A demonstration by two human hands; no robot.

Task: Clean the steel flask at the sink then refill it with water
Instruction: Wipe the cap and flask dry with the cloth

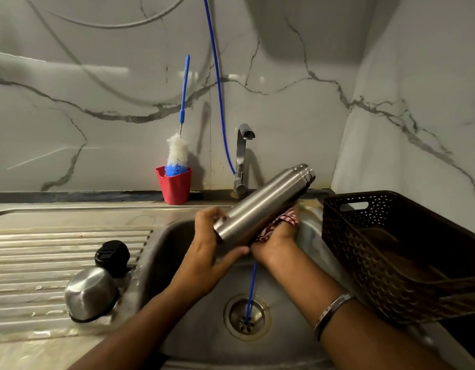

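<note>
The steel flask [263,202] is tilted over the sink basin [177,252], its open mouth pointing up and right toward the tap [243,158]. My left hand [209,244] grips the flask's base end. My right hand [277,236] holds a red-and-white checked cloth [280,222] against the flask's underside. No water runs from the tap. The flask's steel cup lid [90,293] lies upside down on the draining board, with the black stopper [112,256] just behind it.
A red cup [174,188] holding a blue-handled bottle brush [177,153] stands at the back ledge. A dark woven basket [401,252] sits on the right rim. A thin blue tube [251,292] runs down from the wall to the drain [247,316].
</note>
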